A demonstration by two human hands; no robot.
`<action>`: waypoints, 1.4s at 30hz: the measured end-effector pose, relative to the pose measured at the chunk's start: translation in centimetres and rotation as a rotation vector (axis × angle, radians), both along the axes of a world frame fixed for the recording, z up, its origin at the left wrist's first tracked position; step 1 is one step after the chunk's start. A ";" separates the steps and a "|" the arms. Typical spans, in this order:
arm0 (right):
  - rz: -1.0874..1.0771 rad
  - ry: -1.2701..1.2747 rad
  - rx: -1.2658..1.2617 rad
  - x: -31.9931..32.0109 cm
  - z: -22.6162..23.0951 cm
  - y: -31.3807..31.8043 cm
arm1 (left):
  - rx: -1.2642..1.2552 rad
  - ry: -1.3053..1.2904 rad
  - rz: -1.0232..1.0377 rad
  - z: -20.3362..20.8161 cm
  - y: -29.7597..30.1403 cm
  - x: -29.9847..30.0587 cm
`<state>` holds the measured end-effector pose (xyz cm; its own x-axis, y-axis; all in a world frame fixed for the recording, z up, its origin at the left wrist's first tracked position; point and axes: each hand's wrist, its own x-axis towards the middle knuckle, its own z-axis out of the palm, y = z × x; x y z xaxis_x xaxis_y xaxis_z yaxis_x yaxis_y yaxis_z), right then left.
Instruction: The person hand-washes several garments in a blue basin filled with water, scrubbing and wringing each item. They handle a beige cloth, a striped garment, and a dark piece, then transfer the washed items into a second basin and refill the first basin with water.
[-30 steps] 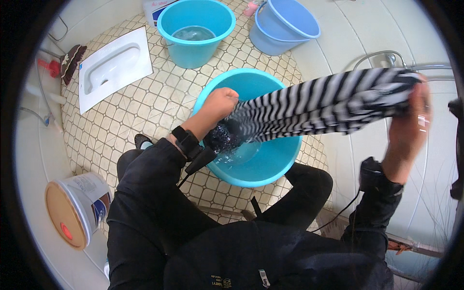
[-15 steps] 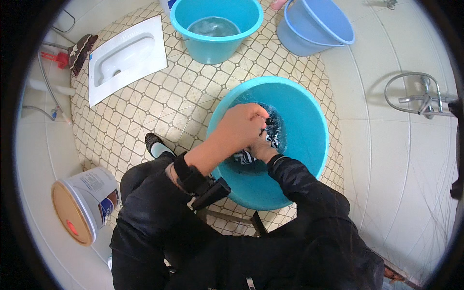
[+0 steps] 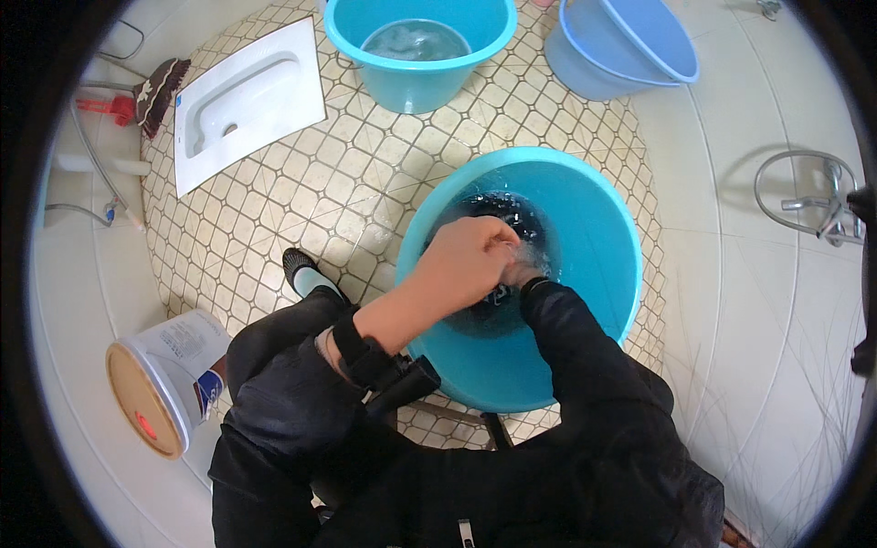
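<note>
Both of my hands are together over a round turquoise basin (image 3: 594, 301) on the floor. Dark cloth with white markings (image 3: 489, 301) lies soaking in its dark water. My left hand (image 3: 468, 258) has its fingers curled closed at the cloth, just above the water. My right hand (image 3: 522, 272) reaches in beside it, closed and low at the water, its fingers partly hidden by my left hand and by splashing. Most of the cloth is under water, so its shape cannot be made out. A black strap with a dark device (image 3: 365, 356) is around my left wrist.
A second turquoise bucket (image 3: 420, 87) with cloudy water stands ahead, beside a blue bucket (image 3: 585, 68). A white squat toilet (image 3: 311, 91) is set in the tiled floor. At left stands a white lidded pail (image 3: 183, 347); a metal tap (image 3: 827, 205) juts from the right wall.
My hands have shifted slightly down in the basin and now splash at the water. The white-striped part of the cloth has mostly sunk or turned from sight. The view has shifted slightly.
</note>
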<state>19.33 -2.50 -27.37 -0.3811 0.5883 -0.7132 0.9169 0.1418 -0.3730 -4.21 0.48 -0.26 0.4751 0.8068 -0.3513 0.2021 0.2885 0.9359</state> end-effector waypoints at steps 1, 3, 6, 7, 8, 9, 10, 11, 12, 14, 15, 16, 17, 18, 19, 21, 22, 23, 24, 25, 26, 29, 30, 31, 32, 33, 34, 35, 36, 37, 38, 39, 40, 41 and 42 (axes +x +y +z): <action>-0.004 0.039 -0.017 0.7 1.2 0.6 | -0.001 0.010 -0.001 -0.3 0.1 0.1; -0.056 0.132 -0.025 1.9 4.3 1.6 | -0.013 0.045 -0.011 -0.7 0.2 0.3; -0.224 0.214 0.088 3.2 12.0 2.5 | 0.007 0.029 -0.023 -1.0 0.3 0.5; -0.322 0.297 0.110 3.4 15.2 2.8 | 0.020 0.010 -0.024 -1.0 0.3 0.6; -0.392 0.360 0.164 3.4 18.6 3.0 | 0.030 -0.006 -0.024 -1.0 0.2 0.6; -0.411 0.389 0.216 3.3 22.2 2.9 | 0.029 -0.004 -0.021 -1.0 0.2 0.7; -0.394 0.448 0.312 3.1 25.9 2.8 | 0.025 0.026 -0.011 -1.0 0.1 0.8; -0.415 0.458 0.347 2.9 29.2 2.6 | 0.020 0.042 -0.002 -1.1 0.1 0.9; -0.400 0.526 0.414 2.6 32.5 2.4 | 0.014 0.036 0.017 -1.2 0.1 1.0; -0.425 0.629 0.549 2.3 38.3 1.5 | 0.040 0.072 0.022 -1.4 0.0 1.2; -0.434 0.634 0.605 2.4 41.1 0.9 | 0.041 0.088 0.034 -1.6 -0.1 1.3; -0.417 0.647 0.669 2.6 43.9 0.3 | 0.043 0.103 0.047 -1.7 -0.2 1.3; -0.370 0.720 0.753 2.5 46.4 -0.1 | 0.035 0.115 0.045 -1.8 -0.2 1.3; -0.327 0.779 0.844 2.4 48.4 -0.6 | 0.036 0.112 0.060 -1.9 -0.3 1.3; -0.300 0.863 0.944 1.9 50.2 -1.4 | 0.035 0.110 0.077 -1.9 -0.3 1.3; -0.365 0.973 1.134 1.2 53.2 -3.1 | 0.040 0.107 0.109 -1.9 -0.4 1.2; -0.483 0.988 1.251 0.9 54.7 -3.8 | 0.043 0.106 0.123 -1.8 -0.5 1.1; -0.557 1.096 1.221 0.8 55.8 -4.3 | 0.051 0.106 0.144 -1.7 -0.5 1.1; -0.695 1.181 1.245 0.6 56.4 -4.7 | 0.034 0.103 0.142 -1.7 -0.6 1.1; -0.754 1.177 1.272 0.7 56.6 -4.8 | 0.026 0.101 0.148 -1.6 -0.6 1.0; -0.650 1.099 1.221 0.7 56.4 -4.7 | 0.016 0.097 0.158 -1.5 -0.6 1.0; -0.427 0.939 1.014 0.8 51.8 -3.3 | 0.089 0.124 0.152 -1.4 -0.8 1.0; -0.382 0.761 0.922 0.9 49.7 -2.8 | 0.073 0.120 0.151 -1.4 -0.8 1.0; -0.400 0.609 0.799 0.7 46.5 -2.3 | 0.054 0.116 0.151 -1.4 -0.8 1.0; -0.331 0.593 0.741 0.1 42.4 -1.8 | 0.038 0.106 0.163 -1.4 -0.8 0.9; -0.312 0.641 0.647 -0.8 38.3 -1.7 | 0.092 0.151 0.162 -1.3 -0.8 0.9; -0.282 0.590 0.597 -1.5 34.2 -1.5 | 0.094 0.161 0.144 -1.3 -0.8 0.8; -0.335 0.504 0.498 -2.0 30.4 -1.6 | 0.095 0.164 0.128 -1.2 -0.9 0.7; -0.367 0.446 0.408 -2.4 26.6 -1.7 | 0.097 0.169 0.111 -1.1 -0.8 0.5; -0.316 0.327 0.367 -2.8 22.9 -1.7 | 0.144 0.170 0.097 -1.0 -0.8 0.4; -0.273 0.153 0.296 -3.0 19.6 -1.8 | 0.123 0.154 0.081 -0.9 -0.7 0.2; -0.230 0.103 0.250 -3.3 16.5 -2.2 | 0.096 0.141 0.073 -0.7 -0.7 0.0; -0.198 -0.006 0.175 -3.6 13.8 -2.6 | 0.052 0.131 0.060 -0.5 -0.6 -0.1; -0.088 -0.110 0.121 -4.2 11.1 -2.8 | 0.056 0.129 0.043 -0.4 -0.6 -0.3; -0.095 -0.159 0.086 -4.2 9.1 -3.2 | 0.061 0.143 0.031 -0.2 -0.6 -0.5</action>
<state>15.14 -5.70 -18.31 -0.2077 0.6772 -0.7059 0.9741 0.0772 -0.2126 -4.69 -0.11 -0.47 0.3983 0.8421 -0.3636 0.3266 0.2402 0.9141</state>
